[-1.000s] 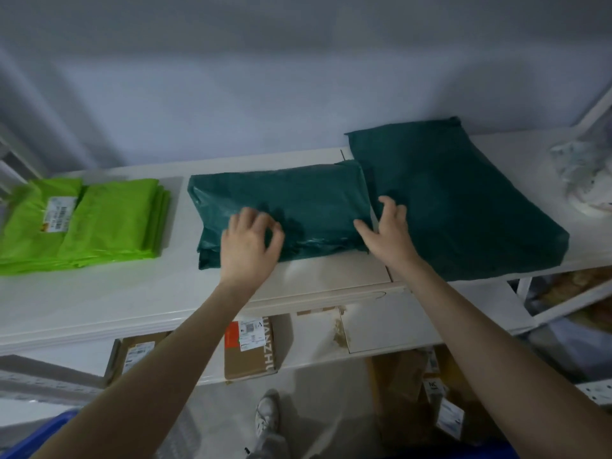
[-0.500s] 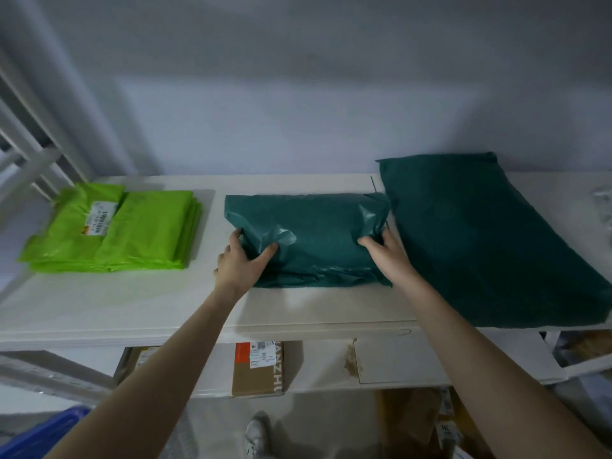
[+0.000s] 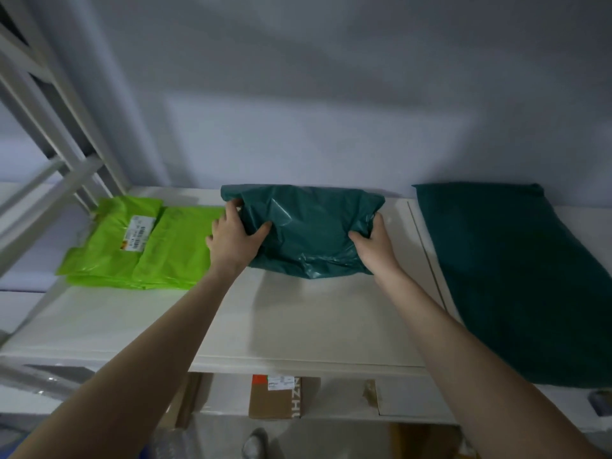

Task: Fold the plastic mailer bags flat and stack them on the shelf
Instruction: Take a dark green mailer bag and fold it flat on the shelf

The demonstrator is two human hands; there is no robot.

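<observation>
A folded dark green mailer bundle (image 3: 308, 226) sits toward the back of the white shelf (image 3: 298, 326), close to the wall. My left hand (image 3: 233, 236) grips its left end, thumb on top and fingers underneath. My right hand (image 3: 376, 243) grips its right end the same way. The bundle's left edge reaches the stack of folded lime green mailers (image 3: 145, 246), which carries a white barcode label. A large unfolded dark green mailer (image 3: 516, 276) lies flat on the shelf to the right, apart from the bundle.
A white shelf frame (image 3: 49, 154) slants up at the left. The grey wall (image 3: 298, 111) rises right behind the shelf. On the lower shelf stands a cardboard box (image 3: 281, 397) with a label. A shoe (image 3: 255, 443) shows on the floor below.
Both hands closed on the ends of the dark green bundle and carried it away from me and leftward, up against the lime green stack. The camera tilted up and closer.
</observation>
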